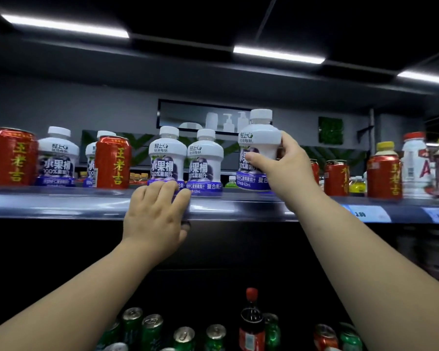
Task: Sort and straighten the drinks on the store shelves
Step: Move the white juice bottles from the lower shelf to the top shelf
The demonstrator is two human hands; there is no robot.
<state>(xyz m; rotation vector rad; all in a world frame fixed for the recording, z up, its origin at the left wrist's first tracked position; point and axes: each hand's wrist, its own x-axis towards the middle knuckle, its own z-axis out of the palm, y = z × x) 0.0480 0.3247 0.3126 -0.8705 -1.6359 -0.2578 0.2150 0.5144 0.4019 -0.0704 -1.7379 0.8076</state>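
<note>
The top shelf (61, 201) carried a mixed row of drinks. The right hand (287, 165) gripped a white grape juice bottle (260, 150) at mid-body, with the thumb across the front label and the fingers curled round the right side. This bottle stood upright, just right of the row's middle, and its cap sat higher than the neighbouring caps. Whether its base touched the shelf could not be determined.

The left hand (155, 214) lay on the front lip of the shelf and held nothing. Its fingers were extended and nearly straight, and the fingertips touched the base of a second grape juice bottle (166, 158). The thumb showed just below the lip. A third grape juice bottle (205, 163) stood touching the second on its right.

Further left, two red herbal tea cans (12, 157) (112, 162) were interleaved with more grape juice bottles (57, 158). To the right of the held bottle stood further red cans (384, 177) and a white bottle with a red cap (414, 165). A price tag (365, 214) was fixed to the shelf edge. On the lower shelf, green cans (152, 330) stood near a cola bottle (251, 323).
</note>
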